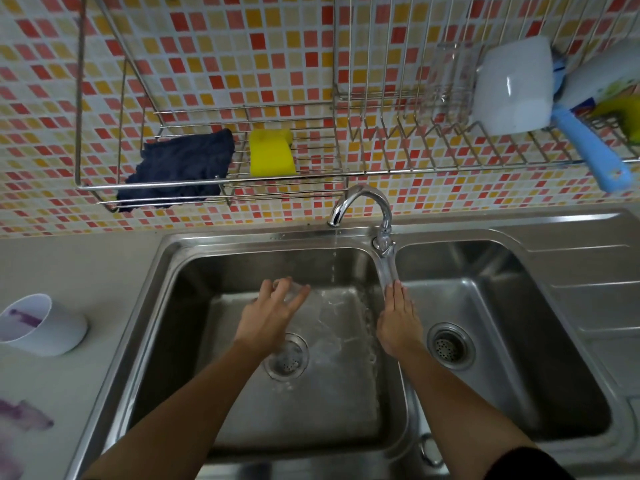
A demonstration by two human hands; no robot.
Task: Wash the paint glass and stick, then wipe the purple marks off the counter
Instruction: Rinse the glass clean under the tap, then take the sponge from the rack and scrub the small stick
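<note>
Left hand: the left hand grips a clear drinking glass, fingers round it, low in the left basin of the stainless steel double sink.
Right hand: the right hand lies flat with straight fingers, tips resting on the long chrome tap lever; it holds nothing.
Water: a thin stream falls from the curved chrome spout, just beside the glass and not clearly into it.
Step in hand: rinsing the glass, by my judgement. To do it well, bring the mouth under the stream, turn the glass so water sweeps the whole wall, and raise the flow gently to limit splash.
Outstanding: a white plastic cup streaked purple inside stands on the grey worktop; purple marks lie unwiped near its front-left edge. Stick: cannot pick out.
Wiping means: yellow sponge and dark blue cloth on the wire wall rack.
Writing: none legible; the label on the white bottle is too blurred.
</note>
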